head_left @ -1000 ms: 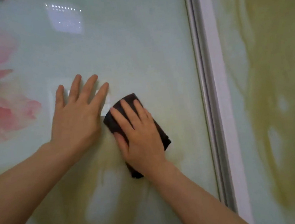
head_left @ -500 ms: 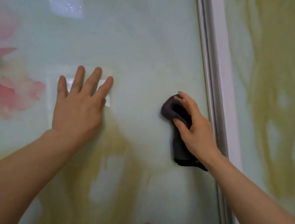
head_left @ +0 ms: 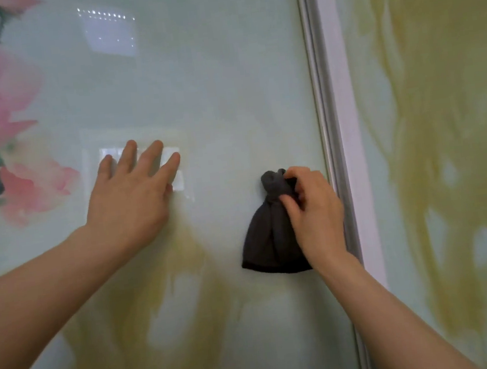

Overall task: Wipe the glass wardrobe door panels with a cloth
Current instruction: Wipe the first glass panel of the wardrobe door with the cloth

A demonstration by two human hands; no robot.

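Note:
A pale green glass door panel (head_left: 209, 82) printed with pink and red flowers fills the left and middle of the head view. My left hand (head_left: 130, 197) presses flat on it with fingers spread. My right hand (head_left: 315, 209) grips the bunched top of a dark grey cloth (head_left: 268, 236), which hangs down against the glass close to the panel's right edge.
A silver vertical frame (head_left: 324, 114) with a white strip beside it separates this panel from a second glass panel (head_left: 442, 131) on the right, printed with yellow streaks and small red roses.
My right hand slid the cloth from beside my left hand rightward to the frame, then bunched it so it hangs. My left hand stayed pressed on the glass.

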